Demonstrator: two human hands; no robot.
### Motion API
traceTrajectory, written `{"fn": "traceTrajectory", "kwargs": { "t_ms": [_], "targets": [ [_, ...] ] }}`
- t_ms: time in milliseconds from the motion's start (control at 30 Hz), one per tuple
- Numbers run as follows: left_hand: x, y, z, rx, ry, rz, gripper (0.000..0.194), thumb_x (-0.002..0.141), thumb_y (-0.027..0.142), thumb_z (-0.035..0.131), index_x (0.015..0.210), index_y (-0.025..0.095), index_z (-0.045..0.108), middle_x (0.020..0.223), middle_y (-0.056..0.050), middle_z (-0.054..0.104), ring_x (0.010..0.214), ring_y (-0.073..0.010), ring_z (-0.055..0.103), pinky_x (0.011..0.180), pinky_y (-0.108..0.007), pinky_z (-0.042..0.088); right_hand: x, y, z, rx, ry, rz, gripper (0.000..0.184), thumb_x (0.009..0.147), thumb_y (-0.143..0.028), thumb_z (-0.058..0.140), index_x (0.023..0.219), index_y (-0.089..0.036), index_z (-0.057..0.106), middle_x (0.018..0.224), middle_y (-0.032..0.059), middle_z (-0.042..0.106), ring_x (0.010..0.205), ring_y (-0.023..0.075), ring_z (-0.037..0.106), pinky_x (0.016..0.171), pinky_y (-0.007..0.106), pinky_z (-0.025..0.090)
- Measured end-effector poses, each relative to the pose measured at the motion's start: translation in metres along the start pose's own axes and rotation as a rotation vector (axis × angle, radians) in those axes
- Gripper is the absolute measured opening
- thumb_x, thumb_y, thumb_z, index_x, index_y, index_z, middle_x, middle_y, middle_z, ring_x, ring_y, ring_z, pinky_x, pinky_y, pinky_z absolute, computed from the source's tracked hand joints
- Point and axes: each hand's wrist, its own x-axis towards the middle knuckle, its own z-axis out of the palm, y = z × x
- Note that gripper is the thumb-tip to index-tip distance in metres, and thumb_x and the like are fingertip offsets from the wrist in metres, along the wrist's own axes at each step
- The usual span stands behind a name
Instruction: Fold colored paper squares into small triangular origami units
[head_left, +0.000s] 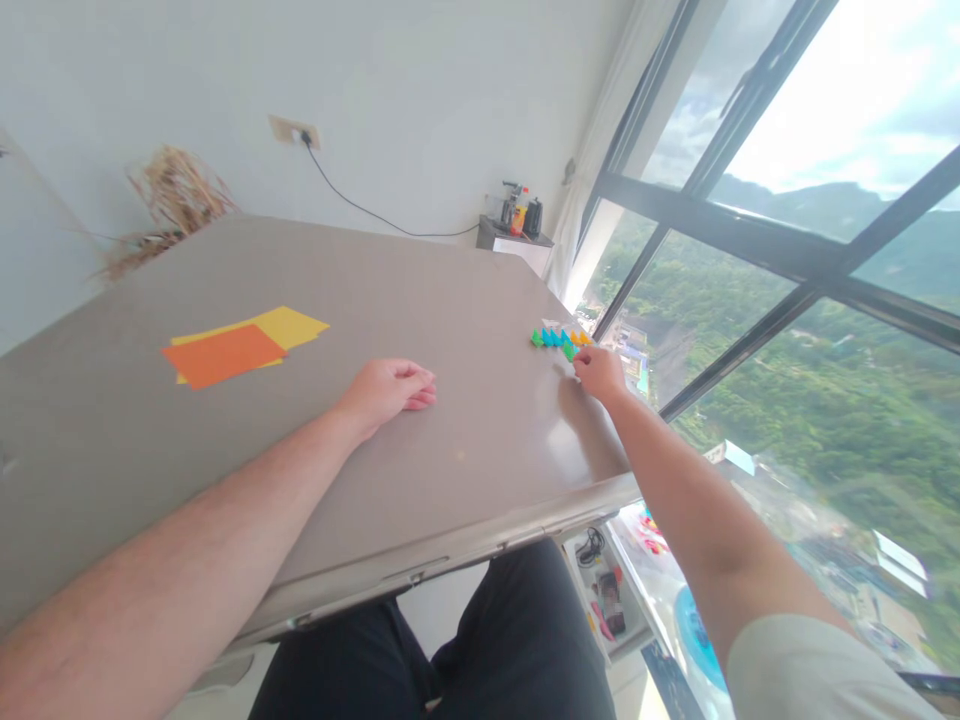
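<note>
My left hand [391, 392] rests on the grey-brown table [450, 300], its fingers loosely curled together, and nothing shows in it. Near the table's right edge, my right hand [600, 373] pinches a small green pointed piece [568, 351], which looks like folded paper. Just beyond it stands a row of similar small pieces: a green one [536, 338], several blue ones [553, 338] and orange ones [581, 339]. The fingertips of the right hand are partly hidden. To the left of my left hand lie an orange paper sheet [229, 355] and yellow paper [292, 327], overlapping.
A large window [750, 250] borders the table on the right. At the back, a small cabinet [514, 240] carries bottles; a black cable [360, 208] runs to it from the wall socket [292, 132]. Dried stalks [176, 190] stand at back left. An open drawer [611, 590] holds odds and ends.
</note>
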Motion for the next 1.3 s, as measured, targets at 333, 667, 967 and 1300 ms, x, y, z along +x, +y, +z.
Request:
{"fn": "traceTrajectory", "kwargs": {
  "t_ms": [333,667,967,1300],
  "targets": [
    [-0.002,0.002,0.000,0.012,0.006,-0.002,0.035,0.069,0.046,0.081,0.084,0.015,0.073,0.086,-0.011,0.077,0.080,-0.0223,0.075,0.078,-0.034,0.061,0.018,0.005,-0.005,-0.042,-0.087,0.020,0.018,0.076,-0.016,0.056,0.071,-0.020,0.072,0.068,0.0029,0.070,0.066,0.0164,0.058,0.062,0.026,0.038],
    [-0.001,0.001,0.000,0.004,0.008,-0.004,0.033,0.069,0.044,0.081,0.084,0.015,0.073,0.086,-0.011,0.077,0.079,-0.0213,0.075,0.078,-0.033,0.061,0.019,0.004,-0.003,-0.058,-0.091,0.017,0.019,0.077,-0.016,0.059,0.080,-0.019,0.077,0.074,0.0040,0.073,0.071,0.0173,0.061,0.064,0.026,0.040],
    [-0.004,0.003,0.001,0.011,0.008,-0.004,0.030,0.072,0.042,0.079,0.085,0.015,0.073,0.085,-0.011,0.076,0.079,-0.0209,0.075,0.078,-0.033,0.061,0.018,0.007,0.001,-0.046,-0.073,-0.010,0.019,0.077,-0.017,0.057,0.079,-0.020,0.075,0.075,0.0042,0.072,0.073,0.0176,0.059,0.064,0.027,0.039],
    [-0.006,0.005,0.001,0.017,0.013,-0.014,0.028,0.071,0.041,0.079,0.083,0.015,0.073,0.084,-0.010,0.076,0.079,-0.0210,0.075,0.077,-0.032,0.060,0.018,0.008,0.002,-0.003,-0.056,0.003,0.018,0.076,-0.017,0.060,0.083,-0.021,0.076,0.077,0.0032,0.073,0.075,0.0176,0.062,0.065,0.026,0.041]
  ]
}}
